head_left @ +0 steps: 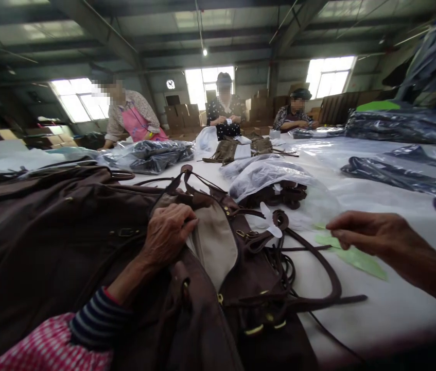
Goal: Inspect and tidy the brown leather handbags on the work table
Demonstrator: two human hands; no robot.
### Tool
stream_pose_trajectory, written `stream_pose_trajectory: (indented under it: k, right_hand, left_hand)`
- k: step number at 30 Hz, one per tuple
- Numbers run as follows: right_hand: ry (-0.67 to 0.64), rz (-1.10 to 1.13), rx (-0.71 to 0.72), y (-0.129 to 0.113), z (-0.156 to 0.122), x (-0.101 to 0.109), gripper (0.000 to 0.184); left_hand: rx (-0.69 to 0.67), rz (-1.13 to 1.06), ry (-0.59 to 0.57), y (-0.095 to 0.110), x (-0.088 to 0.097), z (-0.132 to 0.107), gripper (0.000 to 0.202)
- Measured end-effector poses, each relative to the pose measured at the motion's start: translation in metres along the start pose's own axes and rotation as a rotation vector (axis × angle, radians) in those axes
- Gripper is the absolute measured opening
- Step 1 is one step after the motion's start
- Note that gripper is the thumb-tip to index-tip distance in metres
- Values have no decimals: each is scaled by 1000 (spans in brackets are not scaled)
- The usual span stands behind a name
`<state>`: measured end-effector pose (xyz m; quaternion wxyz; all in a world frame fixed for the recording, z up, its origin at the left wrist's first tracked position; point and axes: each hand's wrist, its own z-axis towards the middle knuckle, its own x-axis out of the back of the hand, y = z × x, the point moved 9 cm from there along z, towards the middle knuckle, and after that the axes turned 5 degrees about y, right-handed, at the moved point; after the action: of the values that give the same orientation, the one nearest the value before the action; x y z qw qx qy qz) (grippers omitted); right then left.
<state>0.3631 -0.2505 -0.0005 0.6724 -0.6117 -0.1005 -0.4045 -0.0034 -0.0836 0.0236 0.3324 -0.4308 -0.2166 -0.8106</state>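
Note:
A large dark brown bag (pixel 125 232) lies across the near left of the table with its zipped mouth spread apart, so the beige lining (pixel 214 239) shows. My left hand (pixel 171 226) is closed on the edge of that opening, fingers curled over it. To the right, above the white tabletop, my right hand (pixel 372 234) has thumb and fingers drawn together. Pale green slips (pixel 364 264) lie beneath and beside its fingertips; whether one is pinched there is unclear. Brown straps (pixel 328 263), one coiled with a white tie (pixel 269 219), trail from the bag.
Behind the bag sits a clear plastic bag (pixel 266 175) with brown straps inside. Plastic-wrapped dark goods (pixel 403 172) lie at right, with a stack (pixel 399 126) farther back. Three co-workers, including one in a pink apron (pixel 138 121), work across the white-covered table (pixel 360 196).

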Motion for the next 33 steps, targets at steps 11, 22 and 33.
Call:
stream_pose_trajectory:
  k: [11,22,33]
  right_hand:
    - [-458,-149,434,-110,36,-130,22]
    - [-479,-9,408,-112,25,-143,31]
    - [-451,-118,498,-103,35,-139,21]
  left_hand:
    - [2,-54,10,4,3,-3,13]
    - [4,-64,11,7,3,-3,12]
    - [-17,-62,16,3,0,-4,13]
